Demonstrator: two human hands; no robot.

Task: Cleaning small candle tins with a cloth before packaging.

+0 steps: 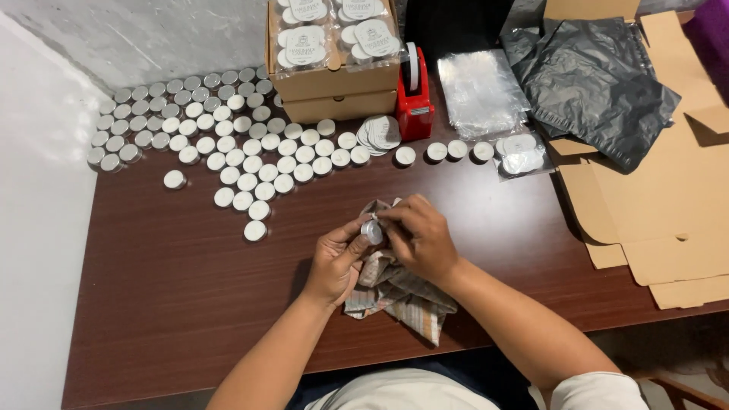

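Near centre of the head view, you're pinching a small silver tealight cup between both hands, over a striped cloth bunched on the table. Your left hand is closing thumb and fingers on the cup from 8 o'clock, steadying it; your right hand is curling over it from 2 o'clock, fingertips on the rim and on a fold of cloth, likely so the cloth is rubbing the metal. Cup is sitting clear of the tabletop, just above the cloth.

At 10 to 11 o'clock, rows of tealights are covering the dark brown table, white wax faces nearest you, silver ones farther back at the wall, apparently sorted by side up. At 12 o'clock, two cardboard boxes are stacking up, the top one holding bagged packs. A red tape dispenser is standing just right of them, with a pile of round labels at its foot. At 1 o'clock, clear bags and black plastic bags are lying flat; at 3 o'clock, flat cardboard blanks are overhanging the edge. A pale wall is running along the left and back.
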